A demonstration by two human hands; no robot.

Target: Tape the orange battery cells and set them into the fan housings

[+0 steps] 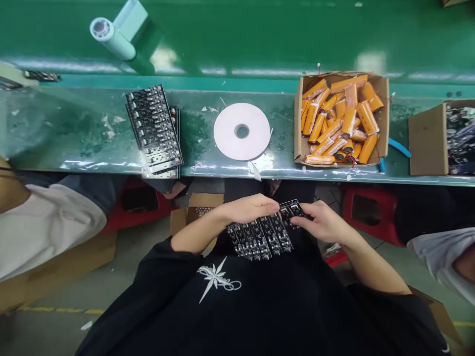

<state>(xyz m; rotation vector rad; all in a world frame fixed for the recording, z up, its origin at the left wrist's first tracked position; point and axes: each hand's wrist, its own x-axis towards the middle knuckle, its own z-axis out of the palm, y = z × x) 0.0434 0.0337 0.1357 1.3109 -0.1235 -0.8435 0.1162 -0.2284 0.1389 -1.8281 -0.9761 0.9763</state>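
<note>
Over my lap, a black circuit board panel point(260, 237) made of several narrow strips hangs tilted between my hands. My left hand point(256, 206) is closed over its upper edge, thumb lying along the top. At the panel's right end, my right hand point(321, 221) pinches the end strips between thumb and fingers. These end strips sit at a slight angle to the others; whether they are still joined is hard to see. On the bench lies a stack of similar circuit board panels point(154, 128), up and to the left of my hands.
A white tape roll point(230, 131) lies flat on the green bench point(200, 106). To its right stands a cardboard box point(298, 123) of orange wrapped batteries point(349, 121), then another box point(426, 141) of boards. A pale green device point(117, 42) sits farther back. People sit on both sides.
</note>
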